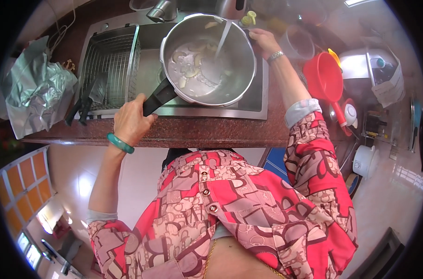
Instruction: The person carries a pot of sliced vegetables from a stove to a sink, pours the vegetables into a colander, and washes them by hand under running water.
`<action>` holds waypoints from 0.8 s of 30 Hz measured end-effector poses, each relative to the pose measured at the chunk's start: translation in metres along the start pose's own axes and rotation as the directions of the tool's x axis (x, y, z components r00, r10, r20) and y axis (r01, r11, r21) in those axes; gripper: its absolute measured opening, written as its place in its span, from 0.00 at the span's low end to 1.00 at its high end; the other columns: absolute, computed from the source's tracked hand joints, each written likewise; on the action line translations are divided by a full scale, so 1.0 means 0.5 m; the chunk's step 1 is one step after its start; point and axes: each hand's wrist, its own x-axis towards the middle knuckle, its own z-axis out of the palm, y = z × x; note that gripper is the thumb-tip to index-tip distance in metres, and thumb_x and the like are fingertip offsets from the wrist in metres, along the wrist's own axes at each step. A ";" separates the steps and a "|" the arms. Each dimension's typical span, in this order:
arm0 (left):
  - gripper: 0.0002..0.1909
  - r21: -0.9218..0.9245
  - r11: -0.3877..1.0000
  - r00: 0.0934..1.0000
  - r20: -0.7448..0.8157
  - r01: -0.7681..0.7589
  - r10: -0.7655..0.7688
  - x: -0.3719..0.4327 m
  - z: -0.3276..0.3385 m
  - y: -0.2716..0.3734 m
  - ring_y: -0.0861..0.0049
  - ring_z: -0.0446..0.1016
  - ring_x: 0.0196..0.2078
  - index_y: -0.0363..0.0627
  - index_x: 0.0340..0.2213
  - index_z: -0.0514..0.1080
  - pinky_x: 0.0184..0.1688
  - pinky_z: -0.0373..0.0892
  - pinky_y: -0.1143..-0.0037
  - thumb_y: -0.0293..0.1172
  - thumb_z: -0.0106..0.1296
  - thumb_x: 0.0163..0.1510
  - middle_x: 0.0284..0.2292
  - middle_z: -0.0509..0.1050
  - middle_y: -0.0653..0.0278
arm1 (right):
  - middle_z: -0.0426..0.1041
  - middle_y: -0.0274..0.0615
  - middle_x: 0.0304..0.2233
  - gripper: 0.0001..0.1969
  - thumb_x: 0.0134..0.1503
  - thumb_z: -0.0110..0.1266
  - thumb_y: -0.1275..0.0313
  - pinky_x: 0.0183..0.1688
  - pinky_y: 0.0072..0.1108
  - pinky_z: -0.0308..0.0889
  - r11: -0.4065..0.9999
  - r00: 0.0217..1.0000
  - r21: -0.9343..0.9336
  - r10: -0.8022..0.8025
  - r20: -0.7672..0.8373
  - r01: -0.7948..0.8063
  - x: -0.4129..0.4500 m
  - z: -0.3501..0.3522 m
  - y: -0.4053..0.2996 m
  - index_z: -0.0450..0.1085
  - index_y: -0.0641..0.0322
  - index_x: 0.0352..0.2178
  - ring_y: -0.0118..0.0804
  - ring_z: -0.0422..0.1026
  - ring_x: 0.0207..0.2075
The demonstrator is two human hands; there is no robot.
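My left hand (132, 117) grips the long black handle (161, 96) of a metal pot (239, 76). At the pot's far right rim, my right hand (263, 41) holds its small side grip, mostly hidden by the fingers. The pot is over the stainless-steel sink (150, 57), tilted so that I see inside. A stream of water (223, 39) falls into it from the far side. Several pale pieces of food (191, 69) lie in shallow water on the bottom, and one piece clings to the upper wall.
Left in the sink sits a wire basket (110, 66), with black-handled knives (89, 99) at its near corner. A crumpled silver bag (37, 90) lies on the left counter. To the right are a red dipper (323, 76), a clear plastic container (298, 42) and a rice cooker (358, 62).
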 end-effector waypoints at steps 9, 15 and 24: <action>0.12 0.049 0.996 0.959 -0.277 0.073 -0.057 0.009 0.069 -0.035 0.51 0.70 0.26 0.43 0.27 0.63 0.28 0.64 0.60 0.27 0.53 0.38 0.19 0.70 0.51 | 0.70 0.38 0.34 0.13 0.50 0.50 0.76 0.31 0.22 0.66 0.988 0.991 0.073 -0.134 -0.005 0.134 -0.018 0.009 -0.041 0.67 0.65 0.40 0.30 0.69 0.32; 0.14 -0.149 0.988 0.978 -0.210 -0.033 0.001 0.047 0.128 -0.049 0.52 0.68 0.24 0.45 0.29 0.63 0.25 0.63 0.64 0.27 0.51 0.36 0.18 0.69 0.51 | 0.73 0.40 0.32 0.11 0.49 0.51 0.74 0.34 0.21 0.68 0.966 0.974 0.166 -0.212 0.080 0.197 -0.034 -0.029 -0.107 0.70 0.67 0.36 0.30 0.72 0.31; 0.20 -0.768 0.615 0.898 0.384 0.180 0.216 0.024 0.135 0.017 0.89 0.58 0.10 0.37 0.33 0.64 0.09 0.55 0.85 0.30 0.57 0.39 0.15 0.61 0.72 | 0.73 0.40 0.25 0.09 0.45 0.53 0.75 0.30 0.19 0.66 0.780 0.943 -0.548 -0.328 0.054 0.303 -0.036 -0.056 -0.197 0.73 0.70 0.29 0.30 0.70 0.27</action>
